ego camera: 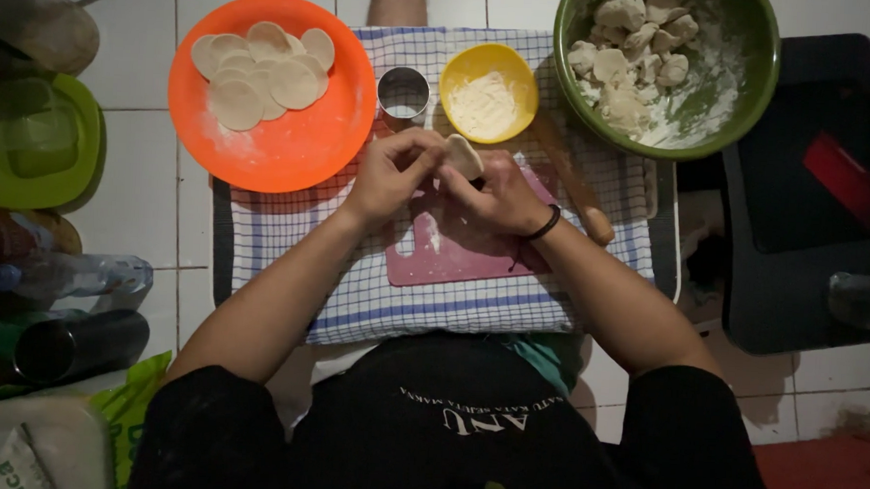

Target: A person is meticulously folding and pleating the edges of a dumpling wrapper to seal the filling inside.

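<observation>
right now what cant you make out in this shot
- Head view: most of the dough piece, covered by left hand and right hand.
- Pink board: top hidden under both hands.
- Rolling pin: partly behind the right wrist.
- Green bowl: cut off by the top edge.

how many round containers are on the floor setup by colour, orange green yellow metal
orange plate with flat dough rounds: 1
green bowl with dough lumps: 1
yellow bowl with flour: 1
metal ring cutter: 1
total: 4
Both hands, left hand and right hand, hold one piece of dough above the pink board.
</observation>
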